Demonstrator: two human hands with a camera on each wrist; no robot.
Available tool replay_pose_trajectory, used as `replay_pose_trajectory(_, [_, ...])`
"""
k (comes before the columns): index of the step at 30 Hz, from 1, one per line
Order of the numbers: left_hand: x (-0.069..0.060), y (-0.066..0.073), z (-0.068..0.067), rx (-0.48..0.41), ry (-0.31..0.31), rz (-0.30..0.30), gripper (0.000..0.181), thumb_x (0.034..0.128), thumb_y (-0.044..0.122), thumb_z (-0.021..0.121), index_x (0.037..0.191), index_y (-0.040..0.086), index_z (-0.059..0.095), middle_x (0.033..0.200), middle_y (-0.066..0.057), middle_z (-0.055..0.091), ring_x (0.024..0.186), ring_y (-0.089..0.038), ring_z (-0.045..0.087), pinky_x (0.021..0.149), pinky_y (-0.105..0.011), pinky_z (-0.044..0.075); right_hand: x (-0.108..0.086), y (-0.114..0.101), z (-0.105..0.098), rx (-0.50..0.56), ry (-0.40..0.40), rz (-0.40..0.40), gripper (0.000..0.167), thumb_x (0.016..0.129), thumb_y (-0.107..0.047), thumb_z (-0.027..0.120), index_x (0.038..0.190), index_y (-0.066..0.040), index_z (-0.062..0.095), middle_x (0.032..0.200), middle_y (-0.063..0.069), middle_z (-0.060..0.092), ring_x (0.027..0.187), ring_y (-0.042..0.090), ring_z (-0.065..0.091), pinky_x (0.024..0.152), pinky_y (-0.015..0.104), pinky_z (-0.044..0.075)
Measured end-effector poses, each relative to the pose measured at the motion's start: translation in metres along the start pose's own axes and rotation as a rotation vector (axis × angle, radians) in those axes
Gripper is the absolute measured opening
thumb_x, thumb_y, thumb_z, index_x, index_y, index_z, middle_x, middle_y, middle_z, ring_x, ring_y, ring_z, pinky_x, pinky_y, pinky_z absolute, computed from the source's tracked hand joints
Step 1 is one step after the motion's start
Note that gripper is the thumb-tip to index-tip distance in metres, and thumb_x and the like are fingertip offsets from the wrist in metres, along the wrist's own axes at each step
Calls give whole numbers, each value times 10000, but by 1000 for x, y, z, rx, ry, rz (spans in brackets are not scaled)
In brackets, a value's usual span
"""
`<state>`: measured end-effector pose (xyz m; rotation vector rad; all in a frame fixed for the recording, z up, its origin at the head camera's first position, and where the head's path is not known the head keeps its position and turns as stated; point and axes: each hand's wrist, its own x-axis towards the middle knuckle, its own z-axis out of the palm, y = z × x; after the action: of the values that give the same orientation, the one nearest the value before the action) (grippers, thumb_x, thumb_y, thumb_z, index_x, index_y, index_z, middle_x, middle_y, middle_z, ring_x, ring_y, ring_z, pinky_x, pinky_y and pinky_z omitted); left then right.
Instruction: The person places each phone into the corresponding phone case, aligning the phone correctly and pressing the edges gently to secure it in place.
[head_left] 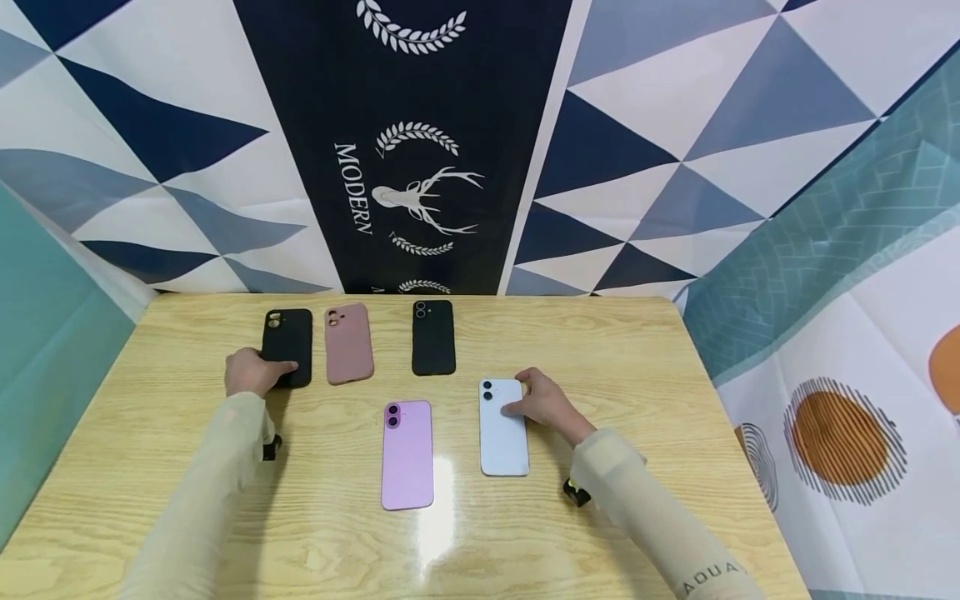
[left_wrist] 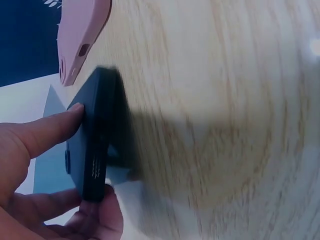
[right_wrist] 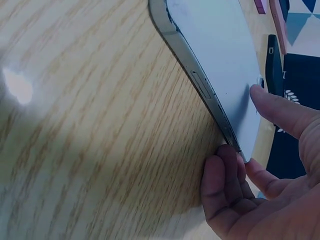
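My left hand [head_left: 252, 372] grips a black phone case [head_left: 288, 337] at the far left of the table. In the left wrist view the thumb lies on the back of this black case [left_wrist: 90, 135] and the other fingers curl round its edge; it stands tilted off the wood. With the thumb on its back and fingers at its right edge, my right hand [head_left: 546, 402] holds a pale blue-white phone [head_left: 502, 446]. The long edge of that phone [right_wrist: 210, 100] shows in the right wrist view, raised at least partly at the fingers.
A pink phone case [head_left: 348, 343] lies right of the black case. Farther right is a black phone or case [head_left: 433, 340]; I cannot tell which. Nearer the front lies a lilac phone [head_left: 407, 458]. The wooden table [head_left: 337, 550] meets a patterned cloth backdrop [head_left: 630, 167] behind.
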<state>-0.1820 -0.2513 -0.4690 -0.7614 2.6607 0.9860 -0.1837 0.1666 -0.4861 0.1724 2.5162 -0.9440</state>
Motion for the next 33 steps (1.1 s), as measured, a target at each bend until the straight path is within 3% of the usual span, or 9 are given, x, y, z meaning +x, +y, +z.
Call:
replay_pose_trajectory(6, [-1, -2, -3, -3, -28, -1, 679, 865, 300, 623, 1307, -166, 403, 1300, -371, 427, 1170, -483, 451, 955, -549, 440, -2, -2, -1, -22, -9, -23, 684, 746, -152, 790, 1314, -5, 439, 903, 99, 516, 760, 197, 482, 616, 247, 405])
replay_pose_trajectory(20, [-2, -1, 3, -19, -24, -3, 627, 860, 322, 631, 1238, -152, 472, 1225, -354, 491, 1069, -460, 519, 854, -526, 487, 0, 1, -1, -43, 2, -15, 637, 746, -137, 789, 1281, -35, 460, 902, 90, 494, 769, 201, 466, 611, 250, 390])
replay_pose_trajectory(33, [0, -4, 6, -19, -27, -14, 639, 858, 338, 631, 1241, -148, 472, 1232, -349, 490, 1083, -457, 515, 874, -524, 482, 3, 2, 1, 10, -6, 8, 658, 733, -132, 801, 1286, -36, 457, 837, 74, 472, 709, 186, 439, 575, 246, 363])
